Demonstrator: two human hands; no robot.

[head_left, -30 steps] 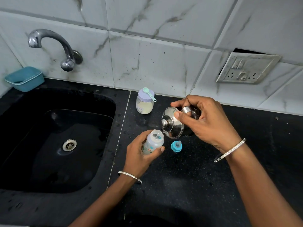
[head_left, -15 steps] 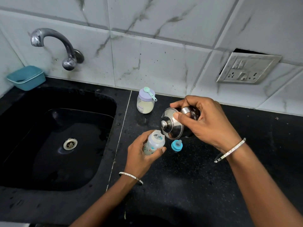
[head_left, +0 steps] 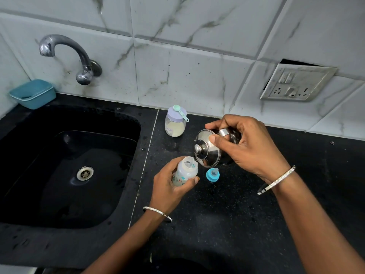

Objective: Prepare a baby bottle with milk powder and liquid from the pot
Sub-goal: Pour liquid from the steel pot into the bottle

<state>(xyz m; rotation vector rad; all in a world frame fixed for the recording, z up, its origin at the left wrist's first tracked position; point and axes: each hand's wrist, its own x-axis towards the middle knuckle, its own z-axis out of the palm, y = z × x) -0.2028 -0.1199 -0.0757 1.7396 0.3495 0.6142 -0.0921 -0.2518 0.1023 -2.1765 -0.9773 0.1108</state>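
Black counter (head_left: 227, 214) and sink (head_left: 65, 175), marble-tiled wall (head_left: 187, 72).

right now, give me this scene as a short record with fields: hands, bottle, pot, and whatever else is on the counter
left hand: holds the baby bottle, open mouth toward the pot
right hand: grips the steel pot, thumb pressing on the lid
pot: tilted, lip at the bottle mouth
teat cap: blue, off the bottle, on the counter beside it
powder jar: lidded, at the back of the counter, scoop lying on top
sink: left of the counter, tap above it
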